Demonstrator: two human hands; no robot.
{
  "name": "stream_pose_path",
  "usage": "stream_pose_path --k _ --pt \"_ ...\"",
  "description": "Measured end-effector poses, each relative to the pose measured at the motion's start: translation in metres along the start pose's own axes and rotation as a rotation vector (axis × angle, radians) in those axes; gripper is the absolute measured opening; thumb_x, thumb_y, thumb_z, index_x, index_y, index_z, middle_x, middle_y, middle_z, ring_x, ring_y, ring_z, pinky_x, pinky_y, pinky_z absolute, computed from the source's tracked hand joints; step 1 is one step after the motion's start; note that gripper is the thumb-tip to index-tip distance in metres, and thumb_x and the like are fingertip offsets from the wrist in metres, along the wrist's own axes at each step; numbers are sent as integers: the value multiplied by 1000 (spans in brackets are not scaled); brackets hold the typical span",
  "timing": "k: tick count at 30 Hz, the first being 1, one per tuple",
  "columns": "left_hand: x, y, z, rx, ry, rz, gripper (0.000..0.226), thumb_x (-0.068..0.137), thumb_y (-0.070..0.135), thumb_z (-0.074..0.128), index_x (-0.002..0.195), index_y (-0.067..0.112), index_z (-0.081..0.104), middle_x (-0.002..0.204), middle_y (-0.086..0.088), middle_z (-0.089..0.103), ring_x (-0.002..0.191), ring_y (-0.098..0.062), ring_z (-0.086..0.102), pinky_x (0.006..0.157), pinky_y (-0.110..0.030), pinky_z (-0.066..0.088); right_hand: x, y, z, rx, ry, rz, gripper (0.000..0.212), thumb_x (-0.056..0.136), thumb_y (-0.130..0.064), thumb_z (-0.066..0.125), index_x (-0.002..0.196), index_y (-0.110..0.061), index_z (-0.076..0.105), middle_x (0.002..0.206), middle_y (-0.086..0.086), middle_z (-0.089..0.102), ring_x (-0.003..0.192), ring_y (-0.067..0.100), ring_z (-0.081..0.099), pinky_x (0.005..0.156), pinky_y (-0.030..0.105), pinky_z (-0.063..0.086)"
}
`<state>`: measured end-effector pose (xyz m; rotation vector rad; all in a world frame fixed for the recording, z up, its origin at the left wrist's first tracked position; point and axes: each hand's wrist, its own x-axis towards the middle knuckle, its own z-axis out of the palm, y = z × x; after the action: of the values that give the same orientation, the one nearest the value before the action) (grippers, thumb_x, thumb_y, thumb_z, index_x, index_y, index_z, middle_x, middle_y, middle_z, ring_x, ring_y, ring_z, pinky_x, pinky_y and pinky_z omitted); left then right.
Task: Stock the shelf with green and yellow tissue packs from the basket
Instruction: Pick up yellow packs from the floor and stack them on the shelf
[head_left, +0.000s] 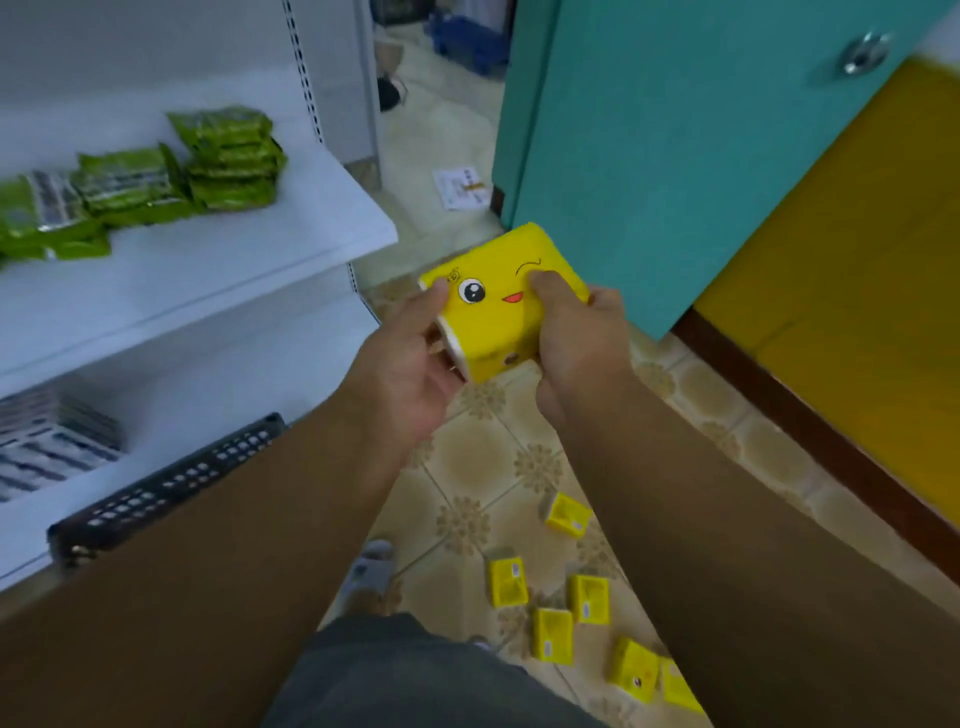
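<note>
A yellow tissue pack (501, 306) with a cartoon face is held in front of me over the floor. My left hand (410, 358) grips its left end and my right hand (576, 338) grips its right side. Green tissue packs (228, 156) are stacked on the white shelf (234, 270) at the left, with more green packs (47, 218) further left. Several small yellow packs (553, 634) lie scattered on the tiled floor near my feet. A black basket (166, 488) shows its rim below my left forearm; its inside is hidden.
A lower shelf holds dark striped packs (47, 447). A teal door (675, 145) and a yellow wall panel (852, 291) stand at the right. A paper sheet (462, 187) lies on the floor behind. My grey sandal (371, 571) is on the tiles.
</note>
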<state>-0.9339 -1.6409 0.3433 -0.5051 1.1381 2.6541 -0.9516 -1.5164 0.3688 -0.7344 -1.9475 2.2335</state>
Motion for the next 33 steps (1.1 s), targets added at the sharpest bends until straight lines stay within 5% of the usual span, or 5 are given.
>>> stream_pose_path --k 11,18,23,26,33 --pt "-15 114 39 223 3 272 57 90 66 42 122 25 63 111 -7 74 98 -24 72 76 -40 59 -20 -74 57 -131 -184 -390 23 90 -55 38 98 -40 53 87 -19 57 73 -9 54 67 24 43" --pt "-4 225 30 543 78 602 104 63 86 48 150 30 36 153 6 41 141 -15 39 116 -47 32 -22 -136 160 -53 -287 -507 18 95 -47 43 97 -42 60 99 -12 64 93 13 64 81 39 55" --pt "9 297 16 508 250 651 83 67 84 44 139 43 48 141 6 55 123 -20 58 102 -48 48 -20 -158 238 1 -347 -519 20 100 -43 45 104 -39 63 106 -9 65 98 15 64 81 37 54" --pt "16 341 2 351 342 589 50 84 73 51 122 42 60 122 1 67 102 -23 69 90 -49 55 -22 -171 277 -55 -483 -602 21 97 -46 53 115 -39 61 97 -33 64 88 -9 63 68 12 51" --pt "26 429 -27 336 478 709 41 86 72 49 106 40 64 109 5 71 95 -19 70 84 -44 56 -28 -194 361 -321 -609 -778 101 71 -51 80 153 -29 26 138 -16 44 119 4 49 101 31 47"
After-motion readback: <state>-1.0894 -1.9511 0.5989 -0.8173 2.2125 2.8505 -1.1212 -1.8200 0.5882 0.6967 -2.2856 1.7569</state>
